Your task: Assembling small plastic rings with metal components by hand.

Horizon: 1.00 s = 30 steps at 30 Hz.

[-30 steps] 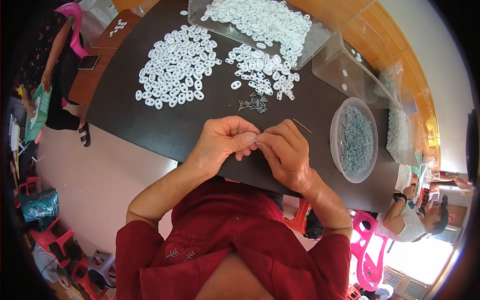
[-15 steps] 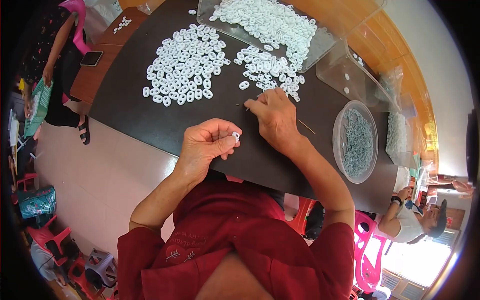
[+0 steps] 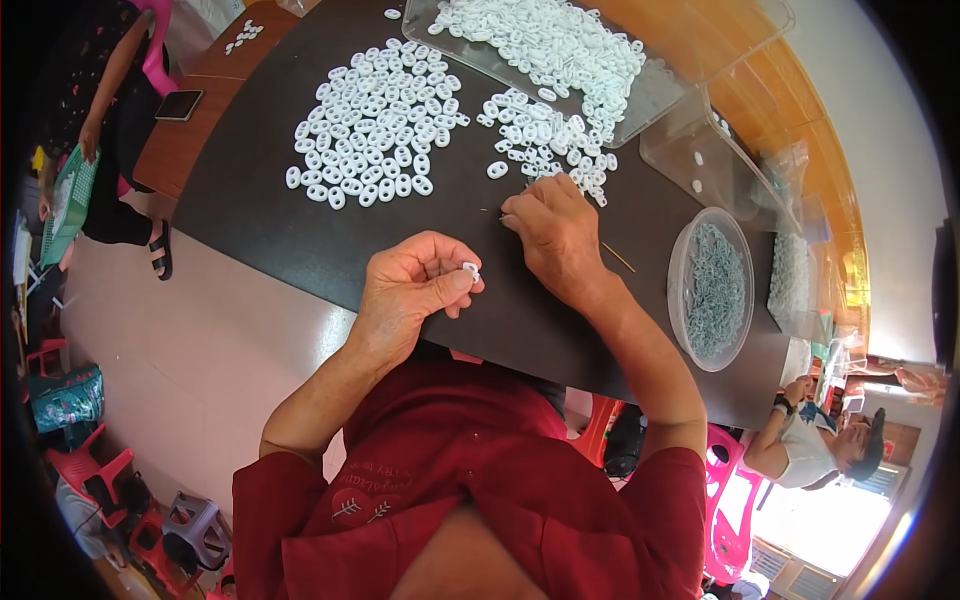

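My left hand (image 3: 415, 285) pinches a small white oval plastic piece (image 3: 471, 269) between thumb and fingertips, above the table's near edge. To its right, my right hand (image 3: 555, 235) rests low at the tabletop with its fingers bent together. What those fingers hold, if anything, is hidden beneath them. Just beyond the right hand lies a loose heap of white oval pieces (image 3: 545, 130) with holes. A larger flat group of two-holed white ovals (image 3: 375, 125) spreads over the table at the left. A thin brass-coloured rod (image 3: 618, 257) lies beside my right wrist.
A clear tray (image 3: 640, 115) heaped with white pieces stands at the back. Near the right edge sits a round clear tub (image 3: 674, 290) of small grey metal parts, beside another clear container (image 3: 735, 170). One person (image 3: 95, 130) is at the left, another (image 3: 805, 440) at the right.
Both hands stay nearly in place, the left still pinching the white piece. The whole view has shifted slightly.
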Each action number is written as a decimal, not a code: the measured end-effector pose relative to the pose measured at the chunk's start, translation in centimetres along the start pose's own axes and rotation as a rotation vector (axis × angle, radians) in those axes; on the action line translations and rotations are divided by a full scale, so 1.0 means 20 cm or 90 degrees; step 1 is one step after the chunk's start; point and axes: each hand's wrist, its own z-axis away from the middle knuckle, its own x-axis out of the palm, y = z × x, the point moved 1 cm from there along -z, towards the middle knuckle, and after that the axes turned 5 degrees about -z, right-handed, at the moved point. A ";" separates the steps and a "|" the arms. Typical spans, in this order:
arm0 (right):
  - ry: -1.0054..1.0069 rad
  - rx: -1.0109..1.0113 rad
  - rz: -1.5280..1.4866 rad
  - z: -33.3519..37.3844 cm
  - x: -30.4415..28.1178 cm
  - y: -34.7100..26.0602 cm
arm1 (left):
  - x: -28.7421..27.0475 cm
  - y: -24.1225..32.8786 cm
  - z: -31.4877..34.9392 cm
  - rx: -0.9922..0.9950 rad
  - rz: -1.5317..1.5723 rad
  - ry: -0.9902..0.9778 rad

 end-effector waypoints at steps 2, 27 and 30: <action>-0.018 -0.015 0.016 0.00 0.01 0.01 | 0.00 -0.01 0.00 0.006 -0.002 0.006; 0.012 0.552 -0.754 0.07 -0.11 -0.01 | 0.25 -0.05 -0.26 0.511 -0.684 0.182; 0.071 0.513 -0.681 0.09 -0.11 -0.03 | 0.24 -0.03 -0.31 0.326 -0.575 0.163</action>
